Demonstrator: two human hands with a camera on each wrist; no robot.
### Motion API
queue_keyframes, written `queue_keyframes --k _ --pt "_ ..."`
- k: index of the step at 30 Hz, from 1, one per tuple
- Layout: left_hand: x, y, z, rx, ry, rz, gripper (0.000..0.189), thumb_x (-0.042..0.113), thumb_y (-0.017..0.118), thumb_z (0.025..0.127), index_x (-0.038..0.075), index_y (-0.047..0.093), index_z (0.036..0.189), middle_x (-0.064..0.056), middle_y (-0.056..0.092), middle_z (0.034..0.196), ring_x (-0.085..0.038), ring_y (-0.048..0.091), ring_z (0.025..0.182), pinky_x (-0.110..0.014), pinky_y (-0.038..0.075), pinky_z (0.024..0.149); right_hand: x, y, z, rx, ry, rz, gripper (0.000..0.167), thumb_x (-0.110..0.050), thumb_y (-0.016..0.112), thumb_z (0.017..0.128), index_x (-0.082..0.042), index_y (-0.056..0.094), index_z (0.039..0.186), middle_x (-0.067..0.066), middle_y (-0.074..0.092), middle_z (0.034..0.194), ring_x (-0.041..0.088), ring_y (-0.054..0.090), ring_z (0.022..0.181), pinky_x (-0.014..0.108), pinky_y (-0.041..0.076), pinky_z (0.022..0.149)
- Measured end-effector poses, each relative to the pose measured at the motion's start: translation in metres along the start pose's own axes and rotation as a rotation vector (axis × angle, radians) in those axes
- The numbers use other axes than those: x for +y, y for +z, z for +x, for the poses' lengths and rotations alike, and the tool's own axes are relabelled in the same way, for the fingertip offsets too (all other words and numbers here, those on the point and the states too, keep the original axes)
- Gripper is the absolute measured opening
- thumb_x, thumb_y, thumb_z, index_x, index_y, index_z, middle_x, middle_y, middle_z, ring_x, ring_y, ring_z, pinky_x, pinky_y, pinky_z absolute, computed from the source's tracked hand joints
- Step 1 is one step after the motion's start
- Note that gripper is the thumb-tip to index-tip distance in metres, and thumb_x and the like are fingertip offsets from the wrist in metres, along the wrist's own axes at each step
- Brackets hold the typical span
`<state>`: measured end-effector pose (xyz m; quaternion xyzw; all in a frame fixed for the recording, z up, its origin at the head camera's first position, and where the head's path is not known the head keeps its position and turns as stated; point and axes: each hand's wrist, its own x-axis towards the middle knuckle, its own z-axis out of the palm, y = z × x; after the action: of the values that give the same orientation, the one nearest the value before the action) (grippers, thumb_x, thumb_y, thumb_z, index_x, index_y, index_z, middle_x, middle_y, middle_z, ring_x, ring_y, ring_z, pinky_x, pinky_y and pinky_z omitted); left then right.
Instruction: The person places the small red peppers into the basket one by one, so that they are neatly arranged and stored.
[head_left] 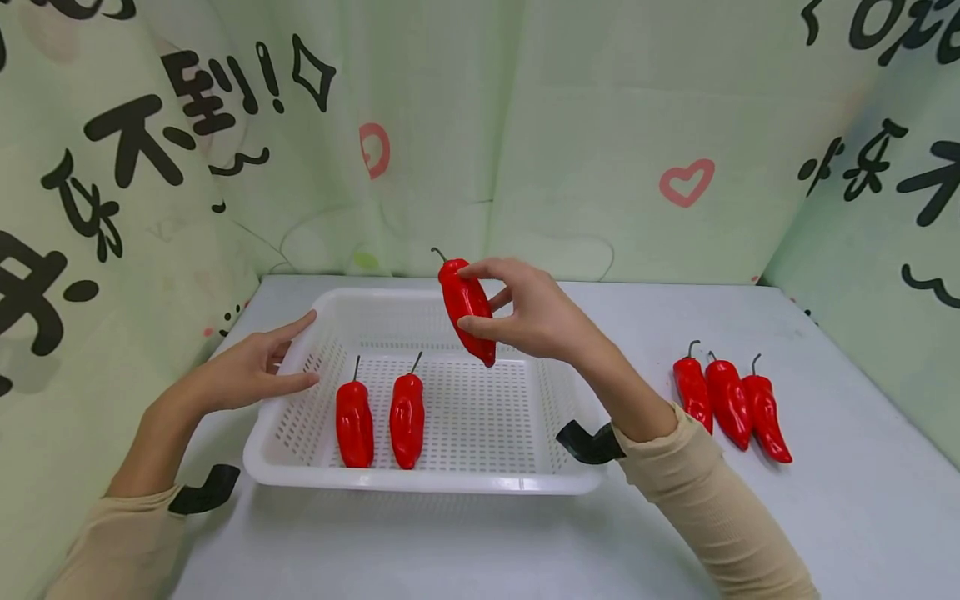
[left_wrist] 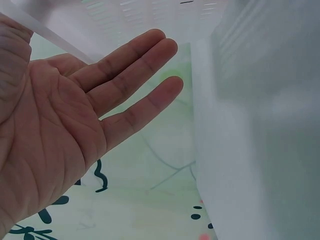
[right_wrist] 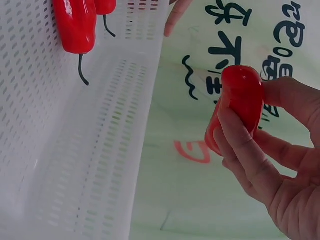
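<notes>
My right hand [head_left: 536, 312] pinches a glossy red pepper [head_left: 467, 312] between thumb and fingers, holding it up over the back of a white perforated basket [head_left: 420, 481]. Its dark stem points up and to the left. In the right wrist view the same pepper [right_wrist: 243, 92] appears end-on in the fingers. Two more red peppers, one on the left [head_left: 355, 423] and one beside it [head_left: 407, 421], lie side by side in the basket, stems toward the back. At the basket's left rim rests my left hand [head_left: 243, 367], thumb and fingers spread; its palm [left_wrist: 55, 115] shows in the left wrist view.
Three red peppers [head_left: 727, 402] lie close together on the white table [head_left: 637, 533], right of the basket. A pale green curtain [head_left: 570, 167] with dark lettering and pink hearts stands behind the table and along both sides.
</notes>
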<state>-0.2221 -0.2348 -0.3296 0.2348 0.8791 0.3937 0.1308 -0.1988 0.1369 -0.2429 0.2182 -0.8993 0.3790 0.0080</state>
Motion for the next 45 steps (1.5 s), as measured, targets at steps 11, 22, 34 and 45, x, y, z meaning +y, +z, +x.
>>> queue_keyframes --k 11,22,34,45 --pt "0.0 0.0 0.001 -0.013 0.009 -0.017 0.095 0.019 0.075 0.094 0.003 0.011 0.163 -0.033 0.054 0.14 -0.037 0.071 0.105 -0.041 0.064 0.071 0.002 0.016 0.01 -0.128 0.052 -0.043 0.05 -0.019 0.076 0.091 -0.01 0.06 0.137 0.006 0.062 0.129 0.024 0.067 0.1 0.032 0.061 0.068" --pt "0.002 0.001 0.003 -0.02 0.01 -0.003 0.094 0.019 0.074 0.095 0.004 0.011 0.163 -0.032 0.053 0.142 -0.038 0.07 0.106 -0.042 0.064 0.072 0.004 0.029 0.013 -0.227 0.076 -0.084 0.05 -0.016 0.074 0.091 -0.007 0.059 0.138 0.009 0.061 0.134 0.026 0.069 0.098 0.03 0.061 0.073" --pt "0.0 0.0 0.003 -0.017 0.002 0.009 0.095 0.02 0.074 0.095 0.003 0.011 0.163 -0.033 0.053 0.142 -0.038 0.07 0.106 -0.042 0.064 0.072 0.004 0.046 0.018 -0.308 0.057 -0.244 0.044 -0.013 0.075 0.089 -0.003 0.063 0.131 0.009 0.067 0.115 0.023 0.063 0.099 0.026 0.059 0.072" --pt "0.001 -0.001 0.003 -0.02 0.003 0.0 0.094 0.019 0.073 0.095 0.003 0.01 0.163 -0.032 0.053 0.141 -0.038 0.07 0.106 -0.041 0.064 0.07 0.006 0.06 0.019 -0.359 0.123 -0.272 0.043 -0.013 0.076 0.089 -0.004 0.064 0.129 0.008 0.066 0.107 0.021 0.064 0.089 0.024 0.058 0.067"
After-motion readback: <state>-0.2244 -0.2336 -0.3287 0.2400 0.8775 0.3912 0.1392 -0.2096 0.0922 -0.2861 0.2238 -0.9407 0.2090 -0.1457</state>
